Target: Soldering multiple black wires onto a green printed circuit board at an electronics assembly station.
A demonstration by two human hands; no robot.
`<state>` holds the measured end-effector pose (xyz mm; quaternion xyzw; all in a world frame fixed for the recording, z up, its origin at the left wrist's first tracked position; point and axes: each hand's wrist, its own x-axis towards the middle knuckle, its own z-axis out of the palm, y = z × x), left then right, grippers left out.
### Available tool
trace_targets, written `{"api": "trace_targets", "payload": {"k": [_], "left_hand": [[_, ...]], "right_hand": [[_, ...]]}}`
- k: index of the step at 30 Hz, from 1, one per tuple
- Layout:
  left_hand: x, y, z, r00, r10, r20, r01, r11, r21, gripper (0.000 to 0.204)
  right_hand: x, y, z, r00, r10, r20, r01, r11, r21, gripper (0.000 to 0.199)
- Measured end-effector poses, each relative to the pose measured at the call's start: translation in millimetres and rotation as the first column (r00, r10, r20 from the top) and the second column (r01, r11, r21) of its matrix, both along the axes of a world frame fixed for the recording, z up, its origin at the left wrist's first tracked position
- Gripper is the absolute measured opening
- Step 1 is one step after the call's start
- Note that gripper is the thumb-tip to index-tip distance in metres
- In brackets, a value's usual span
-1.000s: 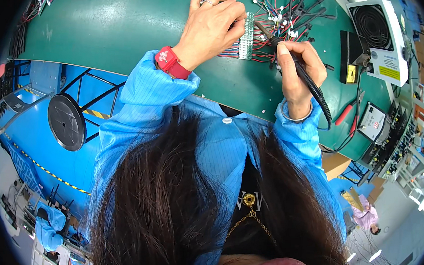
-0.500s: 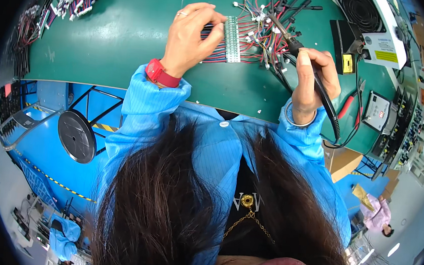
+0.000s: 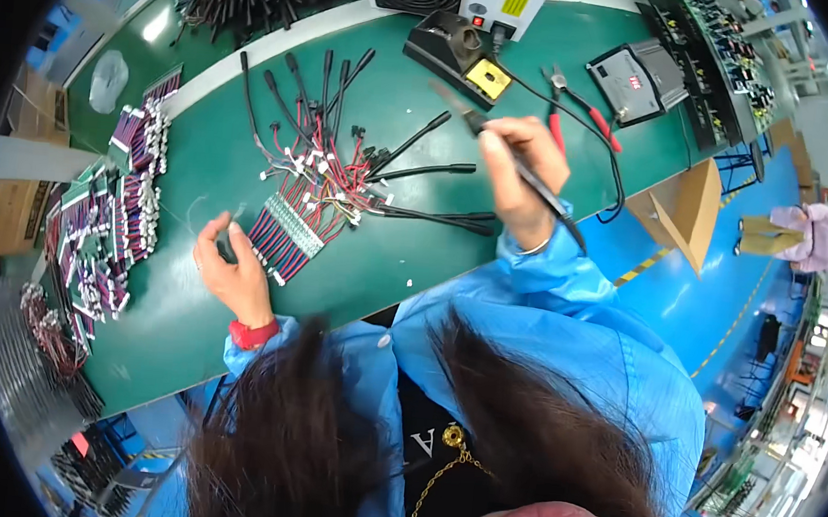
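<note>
Right hand [image 3: 526, 175]: closed about the handle of 1 soldering iron [image 3: 474, 120], above the surface [image 3: 165, 326] near its front edge. The tip is blurred and points toward the far edge, near the stand [image 3: 438, 42] and its yellow sponge [image 3: 488, 78]; contact not discernible.

Left hand [image 3: 233, 269]: fingers part curled, thumb and forefinger slightly apart, close to the front edge. Whether it grips the fine pale strand [image 3: 194, 210] beside it cannot be told.

The green strip board [image 3: 294, 225] lies just right of the left hand, toward the front edge, its red-and-black leads [image 3: 342, 180] fanning toward the far edge.

Handling, in my judgement: wipe the tip before it meets any joint, and carry it clear of the lead insulation. Steady the strip board from its front-edge side, fingers out of the tip's path. Keep the iron's cable [image 3: 621, 178] clear of the 1 pair of red-handled cutters [image 3: 555, 131].
</note>
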<state>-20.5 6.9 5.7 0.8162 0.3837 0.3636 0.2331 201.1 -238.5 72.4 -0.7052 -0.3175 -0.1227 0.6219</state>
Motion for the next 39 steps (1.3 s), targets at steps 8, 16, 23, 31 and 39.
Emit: {"api": "trace_targets", "payload": {"k": [8, 16, 23, 31, 39], "left_hand": [[21, -75, 18, 0.954, -0.292, -0.068, 0.299, 0.908, 0.295, 0.052], [72, -113, 14, 0.947, -0.205, -0.246, 0.255, 0.947, 0.196, 0.072], [75, -115, 5, 0.924, -0.304, -0.232, 0.339, 0.932, 0.131, 0.075], [37, -106, 11, 0.902, -0.361, -0.238, 0.398, 0.908, 0.130, 0.065], [2, -80, -9, 0.945, -0.223, -0.238, 0.269, 0.947, 0.178, 0.041]], "right_hand": [[5, -19, 4, 0.994, -0.086, -0.060, 0.094, 0.984, 0.148, 0.010], [-5, -10, -7, 0.997, 0.050, -0.066, -0.035, 0.979, 0.203, 0.014], [-27, 25, 5, 0.933, 0.263, -0.246, -0.214, 0.954, 0.208, 0.017], [-47, 78, 3, 0.641, 0.546, -0.539, -0.299, 0.825, 0.480, 0.021], [-98, 114, -25, 0.242, 0.788, -0.566, -0.111, 0.602, 0.791, 0.017]]}}
